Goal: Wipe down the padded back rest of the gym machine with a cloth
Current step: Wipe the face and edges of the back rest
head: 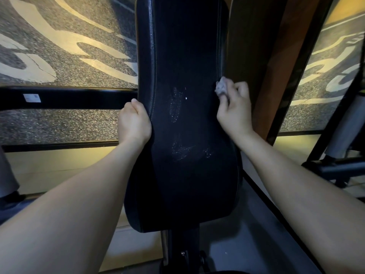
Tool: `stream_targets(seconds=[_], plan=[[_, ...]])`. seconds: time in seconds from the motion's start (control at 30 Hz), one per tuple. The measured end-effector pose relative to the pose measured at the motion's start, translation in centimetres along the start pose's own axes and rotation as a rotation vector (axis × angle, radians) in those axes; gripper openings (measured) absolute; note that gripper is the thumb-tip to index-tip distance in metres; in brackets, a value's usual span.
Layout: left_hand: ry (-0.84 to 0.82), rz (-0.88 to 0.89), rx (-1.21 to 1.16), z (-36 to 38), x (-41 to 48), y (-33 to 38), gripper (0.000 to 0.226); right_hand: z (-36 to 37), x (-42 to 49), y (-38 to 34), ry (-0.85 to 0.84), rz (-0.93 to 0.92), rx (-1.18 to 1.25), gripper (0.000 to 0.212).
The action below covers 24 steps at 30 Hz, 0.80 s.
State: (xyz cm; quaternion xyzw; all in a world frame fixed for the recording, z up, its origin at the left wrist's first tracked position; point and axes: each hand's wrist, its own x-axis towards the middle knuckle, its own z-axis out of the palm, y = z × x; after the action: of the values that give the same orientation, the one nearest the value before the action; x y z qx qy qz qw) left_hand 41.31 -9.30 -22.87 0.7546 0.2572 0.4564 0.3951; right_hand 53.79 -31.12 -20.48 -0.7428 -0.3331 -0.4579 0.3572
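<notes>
Head view: your right hand (235, 113) pinches a wadded cloth (221, 88) in curled fingers and presses it to the right edge seam of the pad (183, 56). Your left hand (134, 121) grips the pad's left edge, fingers wrapped behind it, bracing it. That's a good brace. I'd now sweep across in overlapping strokes, since pale smears (175, 105) sit mid-pad, apart from the cloth, with more scuffs lower down. Opening out the wad should give more contact. The pad stands upright before you, a black bar (69, 97) to its left and a wood panel (256, 46) to its right.
</notes>
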Motion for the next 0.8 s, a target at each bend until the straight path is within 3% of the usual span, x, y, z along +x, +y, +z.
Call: stream_targets(seconds=[0.1,0.27,0.5,0.57,0.7,0.8], plan=[[0.002,0.001,-0.002,0.0,0.0,-0.1,0.054,-0.2,-0.6,0.1,-0.036,-0.113,-0.043,0.041],[-0.003,-0.026,0.012,-0.2,-0.3,0.3,0.053,1.0,3.7,-2.5,0.011,-0.071,-0.086,0.042],[-0.003,-0.030,0.024,-0.2,-0.2,0.2,0.054,1.3,-1.1,-2.8,-0.266,-0.515,-0.161,0.051],[-0.005,-0.029,0.015,-0.1,-0.2,0.1,0.054,1.1,1.4,-2.2,-0.197,-0.462,-0.214,0.046],[-0.009,-0.036,0.009,-0.2,-0.2,0.2,0.053,2.5,2.6,-3.9,-0.018,-0.145,-0.151,0.040],[-0.009,-0.031,0.002,-0.2,-0.2,0.2,0.054,2.6,-0.3,-4.9,-0.158,-0.301,-0.110,0.048]])
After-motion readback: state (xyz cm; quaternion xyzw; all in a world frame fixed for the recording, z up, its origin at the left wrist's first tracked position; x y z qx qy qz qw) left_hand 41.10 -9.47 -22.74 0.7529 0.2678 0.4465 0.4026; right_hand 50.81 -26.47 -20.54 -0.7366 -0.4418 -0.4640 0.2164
